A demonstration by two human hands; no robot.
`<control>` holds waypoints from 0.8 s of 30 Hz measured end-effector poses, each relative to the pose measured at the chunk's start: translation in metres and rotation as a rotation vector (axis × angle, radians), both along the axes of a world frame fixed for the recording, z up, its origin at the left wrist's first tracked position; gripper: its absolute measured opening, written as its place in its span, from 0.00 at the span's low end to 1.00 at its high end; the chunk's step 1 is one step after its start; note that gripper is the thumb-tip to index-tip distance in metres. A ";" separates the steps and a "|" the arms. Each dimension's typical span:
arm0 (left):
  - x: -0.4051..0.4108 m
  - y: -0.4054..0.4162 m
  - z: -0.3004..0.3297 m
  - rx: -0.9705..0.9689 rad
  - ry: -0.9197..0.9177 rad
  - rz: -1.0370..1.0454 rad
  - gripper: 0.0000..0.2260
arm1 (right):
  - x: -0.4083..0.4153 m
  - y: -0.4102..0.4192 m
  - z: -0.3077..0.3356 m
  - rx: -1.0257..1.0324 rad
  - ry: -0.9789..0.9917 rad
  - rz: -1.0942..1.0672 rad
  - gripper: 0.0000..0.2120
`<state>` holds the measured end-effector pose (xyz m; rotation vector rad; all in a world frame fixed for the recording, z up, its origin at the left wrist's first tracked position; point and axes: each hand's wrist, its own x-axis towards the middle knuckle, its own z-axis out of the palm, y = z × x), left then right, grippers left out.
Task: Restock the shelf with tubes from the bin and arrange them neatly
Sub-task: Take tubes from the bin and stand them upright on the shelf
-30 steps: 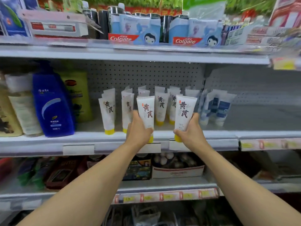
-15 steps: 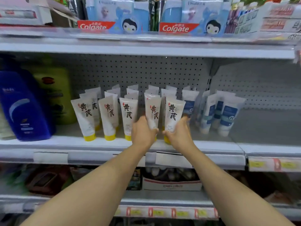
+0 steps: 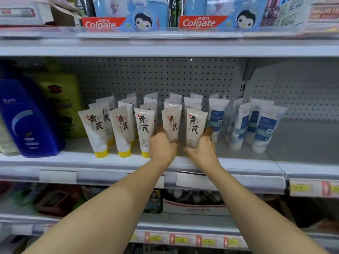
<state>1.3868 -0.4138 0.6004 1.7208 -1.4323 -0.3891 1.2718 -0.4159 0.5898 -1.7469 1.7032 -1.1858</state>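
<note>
We've got a tube in each hand: left hand [image 3: 162, 148] wraps one tube [image 3: 172, 123], right hand [image 3: 201, 153] grips another [image 3: 195, 128], both upright at the shelf [image 3: 110, 160] front, closing the row's gap.

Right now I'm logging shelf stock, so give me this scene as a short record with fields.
left hand: grips a white tube near its base
right hand: grips the next white tube
front row: five white tubes, three with yellow caps showing, cap down
right of them: blue-label tubes
left of them: blue bottle
shelf: grey, pegboard back
</note>
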 end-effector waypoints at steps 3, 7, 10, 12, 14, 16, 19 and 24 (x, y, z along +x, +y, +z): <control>-0.001 0.004 0.002 0.031 0.007 -0.015 0.20 | -0.003 0.011 0.001 0.034 0.007 -0.053 0.34; 0.000 0.015 0.005 0.111 0.007 -0.031 0.21 | -0.007 0.035 0.002 0.033 0.190 -0.151 0.32; 0.003 0.027 0.009 0.156 0.004 -0.031 0.23 | -0.005 0.058 0.003 0.057 0.349 -0.155 0.26; 0.007 0.036 0.012 0.151 0.008 -0.058 0.23 | 0.002 0.075 0.004 0.079 0.439 -0.115 0.25; 0.015 0.046 0.016 0.141 0.006 -0.098 0.21 | 0.013 0.091 0.004 0.090 0.521 -0.069 0.26; 0.027 0.057 0.020 0.129 -0.007 -0.127 0.20 | 0.027 0.108 0.003 0.106 0.588 -0.016 0.27; 0.053 0.074 0.024 0.120 -0.036 -0.153 0.20 | 0.053 0.130 0.000 0.155 0.631 0.078 0.28; 0.115 0.106 0.021 0.154 -0.079 -0.114 0.18 | 0.108 0.157 -0.009 0.176 0.680 0.221 0.28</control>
